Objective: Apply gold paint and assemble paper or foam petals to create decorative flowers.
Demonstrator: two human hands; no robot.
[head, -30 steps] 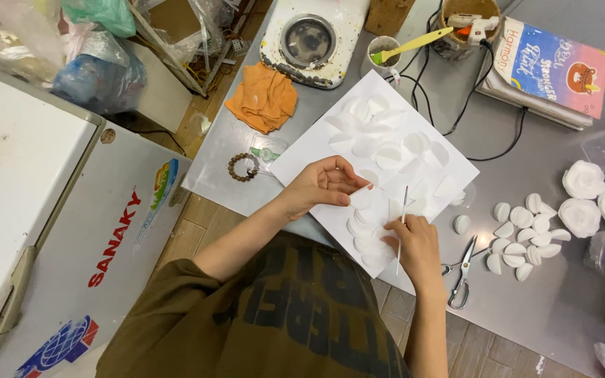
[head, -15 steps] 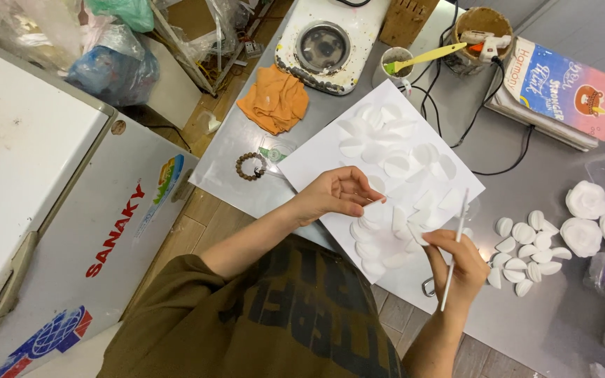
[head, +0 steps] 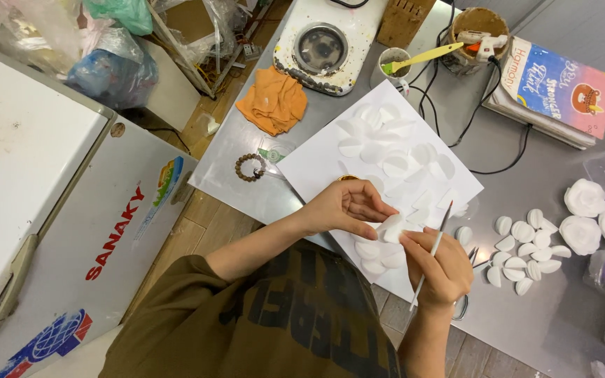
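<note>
My left hand (head: 344, 208) pinches a small white petal piece (head: 391, 225) over the near edge of a white sheet (head: 316, 164) on the grey table. My right hand (head: 442, 266) touches the same petal with its fingertips and grips a thin white stick (head: 430, 253) that points up toward the sheet. Several round white petals (head: 393, 164) lie spread across the sheet, and more sit just below my left hand (head: 376, 255).
Loose white petals (head: 526, 248) and finished white flowers (head: 586, 197) lie at the right. Scissors (head: 465, 302) sit under my right wrist. A bead bracelet (head: 250, 168), orange cloth (head: 273, 103), white appliance (head: 320, 45), cup with brush (head: 392, 66), glue gun (head: 483, 43), book (head: 561, 84) and freezer (head: 43, 210) surround the sheet.
Both hands have come together at the sheet's near edge. My right hand has lifted the stick from a low slant to nearly upright, and my left hand has closed on a petal.
</note>
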